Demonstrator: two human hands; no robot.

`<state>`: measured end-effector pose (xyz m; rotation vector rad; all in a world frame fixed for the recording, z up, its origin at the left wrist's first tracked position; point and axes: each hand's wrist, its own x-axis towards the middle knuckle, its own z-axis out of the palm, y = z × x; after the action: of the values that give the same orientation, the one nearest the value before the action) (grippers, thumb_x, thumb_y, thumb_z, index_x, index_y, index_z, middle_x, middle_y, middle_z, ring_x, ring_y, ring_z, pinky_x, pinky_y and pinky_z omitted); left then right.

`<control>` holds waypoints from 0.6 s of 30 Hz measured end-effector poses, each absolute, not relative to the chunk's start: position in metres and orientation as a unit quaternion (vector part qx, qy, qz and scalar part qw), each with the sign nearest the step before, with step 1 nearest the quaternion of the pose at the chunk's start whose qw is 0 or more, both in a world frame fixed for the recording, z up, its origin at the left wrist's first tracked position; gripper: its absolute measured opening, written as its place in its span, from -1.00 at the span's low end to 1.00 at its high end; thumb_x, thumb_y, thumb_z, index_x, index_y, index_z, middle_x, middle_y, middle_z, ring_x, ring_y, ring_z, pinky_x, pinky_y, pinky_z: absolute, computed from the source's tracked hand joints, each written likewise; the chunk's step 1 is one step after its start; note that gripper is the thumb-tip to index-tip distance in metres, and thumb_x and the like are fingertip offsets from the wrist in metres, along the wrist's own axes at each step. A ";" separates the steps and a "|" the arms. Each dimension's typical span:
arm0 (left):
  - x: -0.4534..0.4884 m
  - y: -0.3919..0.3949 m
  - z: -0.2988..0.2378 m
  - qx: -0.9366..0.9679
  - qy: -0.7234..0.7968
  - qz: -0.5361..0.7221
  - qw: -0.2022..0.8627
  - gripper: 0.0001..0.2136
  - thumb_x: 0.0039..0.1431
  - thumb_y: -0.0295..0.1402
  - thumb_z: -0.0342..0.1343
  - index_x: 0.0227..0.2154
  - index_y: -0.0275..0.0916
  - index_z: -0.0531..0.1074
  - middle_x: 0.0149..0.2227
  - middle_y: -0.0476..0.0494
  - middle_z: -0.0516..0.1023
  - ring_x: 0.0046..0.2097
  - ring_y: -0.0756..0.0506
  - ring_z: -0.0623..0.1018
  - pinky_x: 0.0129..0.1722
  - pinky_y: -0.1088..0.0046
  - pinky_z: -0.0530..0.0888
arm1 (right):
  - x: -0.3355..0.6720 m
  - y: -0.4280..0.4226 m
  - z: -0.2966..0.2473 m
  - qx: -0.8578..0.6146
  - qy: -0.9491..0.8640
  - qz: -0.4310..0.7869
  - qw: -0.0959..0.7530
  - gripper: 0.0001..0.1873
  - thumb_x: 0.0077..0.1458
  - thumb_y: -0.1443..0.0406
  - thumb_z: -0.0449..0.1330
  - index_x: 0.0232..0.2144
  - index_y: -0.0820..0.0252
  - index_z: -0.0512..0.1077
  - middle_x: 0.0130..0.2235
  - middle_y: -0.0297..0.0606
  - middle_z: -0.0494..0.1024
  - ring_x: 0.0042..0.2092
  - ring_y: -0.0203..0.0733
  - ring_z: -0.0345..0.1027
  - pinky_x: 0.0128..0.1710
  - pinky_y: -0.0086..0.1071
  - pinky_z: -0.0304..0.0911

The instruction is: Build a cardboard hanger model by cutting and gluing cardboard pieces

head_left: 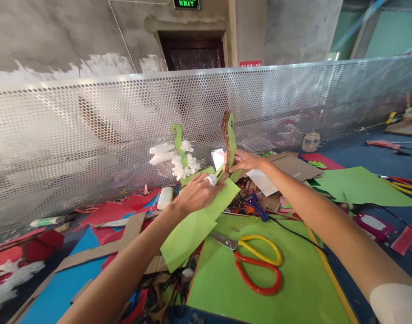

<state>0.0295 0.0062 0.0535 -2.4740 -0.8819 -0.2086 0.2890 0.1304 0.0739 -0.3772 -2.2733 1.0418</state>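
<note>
My right hand (246,160) is closed around the lower part of a curled cardboard piece (231,135), green on its face with brown corrugation along the edge. It stands upright at one end of a green cardboard model (207,171). At the model's other end rises a second green curl (179,139), with white crumpled, cloud-like pieces (185,168) around its foot. My left hand (201,191), a white wrapping on one finger, grips the model's near side; its fingertips are partly hidden. Below that hand hangs a sheet of light green paper (188,234).
Scissors (260,261) with yellow and red handles lie on a green board (293,288). Behind them is a blue glue gun (259,209) with a black cord. Red and blue sheets (74,256) and cardboard scraps spread left. A perforated metal barrier (124,117) runs across the back.
</note>
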 end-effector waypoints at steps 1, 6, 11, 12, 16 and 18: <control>0.028 0.007 0.056 -0.914 -0.314 -0.069 0.247 -0.56 0.52 -0.22 -0.16 0.29 -0.14 0.44 -0.31 -0.27 0.50 -0.05 -0.30 0.49 -0.03 0.13 0.40 | 0.287 0.133 0.073 -0.137 -0.858 0.401 0.289 -0.71 -0.07 0.19 0.51 -0.32 0.17 0.55 -0.25 -0.26 0.67 -0.15 -0.07 0.56 -0.01 -0.13 0.49; 0.017 0.017 0.057 -0.930 -0.292 -0.043 0.220 -0.54 0.52 -0.15 -0.17 0.33 -0.09 0.38 -0.36 -0.21 0.50 -0.10 -0.26 0.49 0.02 0.12 0.41 | 0.268 0.144 0.064 -0.108 -0.864 0.442 0.218 -0.53 -0.12 0.16 0.54 -0.14 0.17 0.57 -0.15 -0.21 0.68 -0.11 -0.04 0.57 -0.01 -0.11 0.48; 0.002 0.030 0.041 -0.940 -0.308 -0.051 0.134 -0.51 0.51 -0.13 -0.14 0.38 -0.13 0.30 -0.38 -0.14 0.52 -0.19 -0.19 0.49 -0.03 0.22 0.44 | 0.251 0.154 0.054 -0.115 -0.855 0.464 0.201 -0.36 -0.12 0.16 0.55 0.01 0.20 0.51 -0.02 -0.11 0.65 0.02 0.02 0.53 0.12 -0.06 0.38; 0.000 0.033 0.041 -0.942 -0.309 -0.048 0.117 -0.51 0.52 -0.15 -0.15 0.39 -0.13 0.29 -0.38 -0.14 0.52 -0.21 -0.17 0.49 -0.06 0.26 0.44 | 0.250 0.156 0.052 -0.118 -0.852 0.468 0.201 -0.37 -0.11 0.16 0.55 0.01 0.20 0.51 -0.04 -0.11 0.65 -0.01 0.01 0.54 0.12 -0.06 0.37; -0.003 0.044 0.054 -0.946 -0.322 -0.002 0.028 -0.52 0.55 -0.19 -0.24 0.42 -0.06 0.23 -0.36 -0.11 0.57 -0.31 -0.10 0.49 -0.19 0.39 0.40 | 0.253 0.164 0.045 -0.121 -0.835 0.494 0.212 -0.45 -0.10 0.19 0.53 -0.07 0.21 0.50 -0.14 -0.15 0.66 -0.10 -0.04 0.54 0.05 -0.09 0.41; 0.000 0.045 0.064 -0.939 -0.339 0.037 -0.032 -0.48 0.54 -0.10 -0.20 0.46 -0.07 0.14 -0.41 -0.05 0.57 -0.35 -0.08 0.51 -0.22 0.43 0.38 | 0.257 0.165 0.042 -0.121 -0.823 0.507 0.225 -0.50 -0.09 0.21 0.52 -0.11 0.22 0.48 -0.16 -0.15 0.65 -0.08 -0.02 0.53 0.04 -0.09 0.41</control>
<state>0.0002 0.0454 0.0643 -3.0131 -1.0882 0.1192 0.2573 0.1652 0.0425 -0.3345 -2.2699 1.3982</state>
